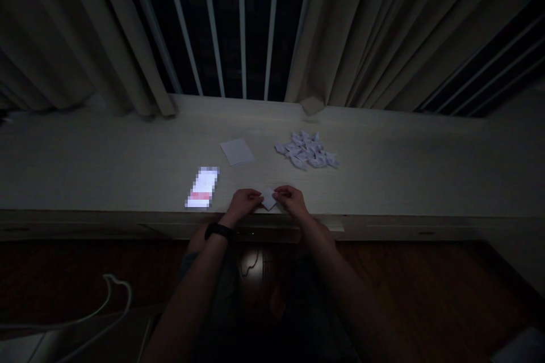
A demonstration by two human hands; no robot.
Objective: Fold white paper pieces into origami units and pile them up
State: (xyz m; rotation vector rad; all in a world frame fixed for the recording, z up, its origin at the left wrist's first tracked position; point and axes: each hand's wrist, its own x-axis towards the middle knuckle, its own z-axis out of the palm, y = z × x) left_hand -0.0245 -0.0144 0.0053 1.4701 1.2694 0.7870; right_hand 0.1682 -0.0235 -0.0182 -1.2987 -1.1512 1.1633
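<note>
A small folded piece of white paper (268,199), diamond-shaped, is held near the front edge of the pale counter (395,176). My left hand (244,203) pinches its left corner, with a dark band on the wrist. On the opposite corner, the fingers of my right hand (290,199) are closed in a pinch. Beyond my right hand lies a cluster of several folded paper boats (307,150). A stack of flat square white paper (237,151) rests beyond my left hand.
A lit phone (202,188), its screen blurred out, lies left of my hands. Beige curtains (353,28) hang at the back beside a barred dark window (230,22). Drawers run under the counter's edge. A white cable (128,295) loops at the lower left.
</note>
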